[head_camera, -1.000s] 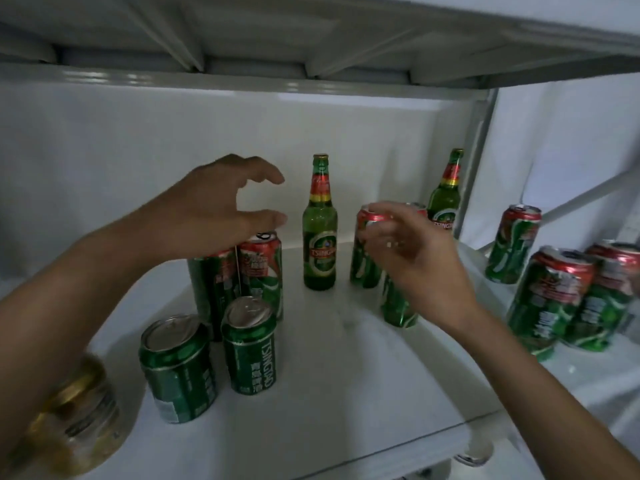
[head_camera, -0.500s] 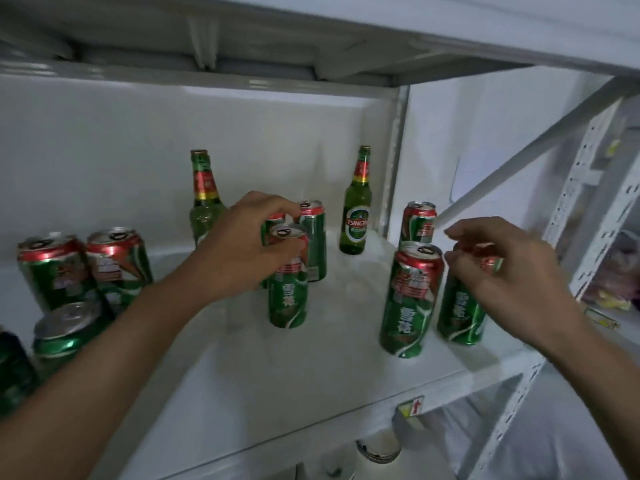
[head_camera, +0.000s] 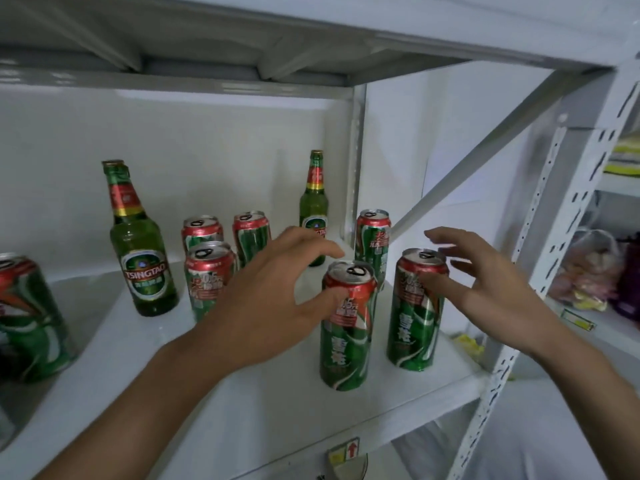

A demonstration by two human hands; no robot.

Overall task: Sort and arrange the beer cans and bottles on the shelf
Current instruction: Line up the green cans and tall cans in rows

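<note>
On the white shelf (head_camera: 263, 407) stand two tall green-and-red beer cans at the front: one (head_camera: 346, 337) in the middle and one (head_camera: 414, 317) to its right. My left hand (head_camera: 277, 303) curves around the top of the middle can, thumb touching its side, fingers apart. My right hand (head_camera: 485, 289) is spread open beside the right can, thumb against its upper side. Behind stand a can (head_camera: 373, 242), three cans (head_camera: 207, 278) in a cluster, a Tsingtao bottle (head_camera: 143, 261) and a second bottle (head_camera: 314, 206) at the back.
Another can (head_camera: 27, 317) stands at the far left edge. A perforated upright post (head_camera: 540, 258) and a diagonal brace (head_camera: 467, 157) close the shelf's right end. Bags (head_camera: 588, 271) lie on the neighbouring shelf. The upper shelf (head_camera: 242, 39) hangs low overhead.
My left hand has let go of the can in the middle cluster and moved right to the tall front can. My right hand has opened wider beside the right can. The view has shifted right.
</note>
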